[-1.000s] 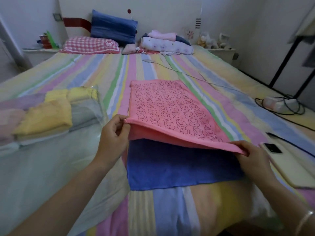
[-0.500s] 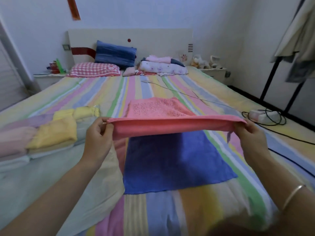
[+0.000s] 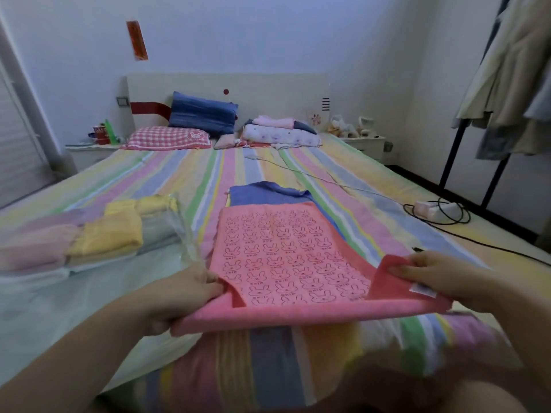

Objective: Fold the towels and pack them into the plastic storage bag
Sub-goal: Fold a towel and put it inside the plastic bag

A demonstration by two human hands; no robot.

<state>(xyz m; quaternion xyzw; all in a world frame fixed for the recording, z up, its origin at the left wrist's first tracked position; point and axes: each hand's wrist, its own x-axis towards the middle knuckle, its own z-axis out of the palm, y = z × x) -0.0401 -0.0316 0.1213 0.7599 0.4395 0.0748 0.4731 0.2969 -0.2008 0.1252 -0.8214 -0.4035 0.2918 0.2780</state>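
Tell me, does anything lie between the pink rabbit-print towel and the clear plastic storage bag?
Nothing visible does. The left hand and right hand pinch the pink rabbit-print towel by its near corners; the clear plastic storage bag lies directly to its left.

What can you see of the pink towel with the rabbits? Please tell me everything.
The pink towel looks like soft cloth, printed with rows of outlined rabbits. Its far part lies flat on the blue towel, which shows beyond it. The left hand and right hand pinch its near corners, holding that edge raised above the striped sheet. The corners turn over, showing a plain side; a small white label sits by the right hand.
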